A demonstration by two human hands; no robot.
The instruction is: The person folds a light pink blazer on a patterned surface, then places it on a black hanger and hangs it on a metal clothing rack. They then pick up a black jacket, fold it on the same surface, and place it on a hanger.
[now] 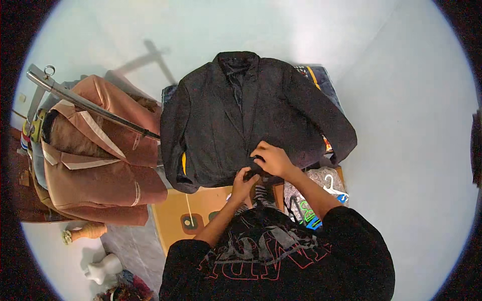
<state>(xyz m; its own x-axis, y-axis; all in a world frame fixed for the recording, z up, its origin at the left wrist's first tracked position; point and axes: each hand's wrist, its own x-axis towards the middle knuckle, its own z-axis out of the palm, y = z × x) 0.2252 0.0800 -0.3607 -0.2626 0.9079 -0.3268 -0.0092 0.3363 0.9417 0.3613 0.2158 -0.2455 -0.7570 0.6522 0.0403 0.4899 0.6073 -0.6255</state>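
A black blazer (211,124) lies spread out before me, front side up, with its collar away from me and its sleeves out to both sides. My left hand (244,184) pinches the front hem of the blazer near its middle. Just above and to the right, my right hand (274,160) grips the front edge of the same blazer with bent fingers. The bit of cloth between the two hands is bunched and partly hidden by my fingers. Patterned fabric (320,75) shows under the blazer at the right.
At the left, a pink-brown blazer (109,184) and other garments hang by a metal rail (90,103). A cardboard box (171,214) stands below. At the right are a white hanger (332,186) and grey cloth (320,177). A vase (88,231) and a white bust form (105,268) are lower left.
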